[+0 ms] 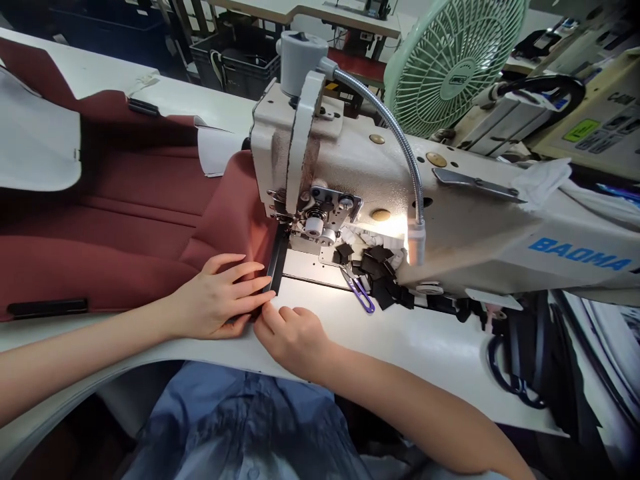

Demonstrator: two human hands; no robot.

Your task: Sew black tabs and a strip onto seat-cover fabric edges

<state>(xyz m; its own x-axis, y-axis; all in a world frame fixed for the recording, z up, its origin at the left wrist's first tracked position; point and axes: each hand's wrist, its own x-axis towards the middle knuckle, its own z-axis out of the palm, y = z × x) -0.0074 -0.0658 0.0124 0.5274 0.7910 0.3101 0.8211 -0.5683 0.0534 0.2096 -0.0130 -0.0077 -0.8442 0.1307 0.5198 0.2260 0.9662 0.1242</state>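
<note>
My left hand (220, 297) lies flat, fingers stretched out, on dark red fabric (130, 227) spread across the white table (400, 340). Its fingertips press a black strip (277, 263) that runs along the fabric's edge toward the needle of a white sewing machine (350, 173). My right hand (290, 333) sits just right of the left one, fingers curled, thumb and fingertips pinching the near end of the strip and fabric edge.
Small black fabric pieces (380, 267) and purple snips (361, 293) lie under the machine arm by a lit gooseneck lamp (416, 240). A green fan (450, 60) stands behind. White pattern pieces (35, 147) rest on the fabric at left. Crates stand beyond the table.
</note>
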